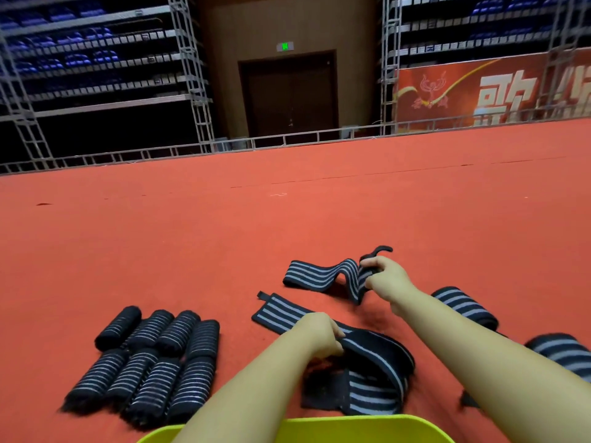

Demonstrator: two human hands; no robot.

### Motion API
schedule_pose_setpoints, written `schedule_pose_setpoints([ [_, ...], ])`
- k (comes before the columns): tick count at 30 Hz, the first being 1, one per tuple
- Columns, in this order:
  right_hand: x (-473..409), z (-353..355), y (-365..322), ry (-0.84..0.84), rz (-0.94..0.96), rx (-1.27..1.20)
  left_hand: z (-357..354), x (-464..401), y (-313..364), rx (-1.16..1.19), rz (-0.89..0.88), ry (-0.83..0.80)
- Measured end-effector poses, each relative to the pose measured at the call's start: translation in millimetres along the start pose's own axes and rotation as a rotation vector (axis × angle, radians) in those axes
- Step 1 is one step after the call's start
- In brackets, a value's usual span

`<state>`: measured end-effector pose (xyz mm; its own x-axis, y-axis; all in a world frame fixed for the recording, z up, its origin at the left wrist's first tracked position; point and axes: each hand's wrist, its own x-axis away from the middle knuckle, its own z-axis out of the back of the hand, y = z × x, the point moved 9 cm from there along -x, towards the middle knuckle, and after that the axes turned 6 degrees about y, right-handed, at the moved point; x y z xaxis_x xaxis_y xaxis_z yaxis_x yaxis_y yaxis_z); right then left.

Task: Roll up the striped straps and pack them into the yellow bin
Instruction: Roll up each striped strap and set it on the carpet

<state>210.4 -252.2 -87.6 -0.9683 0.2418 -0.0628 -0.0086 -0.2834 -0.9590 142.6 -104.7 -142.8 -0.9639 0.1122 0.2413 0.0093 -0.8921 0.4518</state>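
Note:
Black straps with grey stripes lie on the red carpet. My right hand (385,278) grips the end of one wavy unrolled strap (323,274) and lifts it off the floor. My left hand (319,335) pinches the edge of a second unrolled strap (374,369), which runs from the carpet into a loose heap in front of me. Several rolled straps (150,362) lie in two rows at the left. The yellow bin (319,430) shows only its rim at the bottom edge, under my arms.
More loose striped straps (463,306) lie under and beyond my right forearm, one at the right edge (566,353). The red carpet (224,235) stretches far ahead to a metal truss rail, with seating racks and a dark door behind.

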Motion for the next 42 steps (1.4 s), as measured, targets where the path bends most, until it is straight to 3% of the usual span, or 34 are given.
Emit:
schedule_pose_setpoints([
  [4,22,32,-22,-0.027,0.079,-0.02,7,2,-18,0.172,0.109,0.054],
  [9,62,47,-54,-0.188,0.108,-0.202,6,24,-23,0.812,0.264,0.046],
  [14,116,44,-77,-0.387,-0.044,-0.619,40,46,12,1.423,0.194,0.122],
  [18,154,62,-94,-0.429,-0.06,-0.722,90,79,39,1.802,0.013,0.252],
  [30,256,123,-152,-0.491,0.12,-0.582,170,194,77,2.062,-0.264,0.218],
  [32,266,125,-149,-0.521,0.13,-0.532,176,212,83,1.89,-0.323,0.207],
  [35,284,119,-136,-0.64,0.124,-0.428,182,237,85,1.522,-0.353,0.339],
  [38,291,118,-119,-0.713,0.089,-0.306,185,264,87,1.394,-0.395,0.387],
  [42,260,142,-103,-0.398,-0.067,-0.513,193,296,90,1.311,-0.514,0.361],
])
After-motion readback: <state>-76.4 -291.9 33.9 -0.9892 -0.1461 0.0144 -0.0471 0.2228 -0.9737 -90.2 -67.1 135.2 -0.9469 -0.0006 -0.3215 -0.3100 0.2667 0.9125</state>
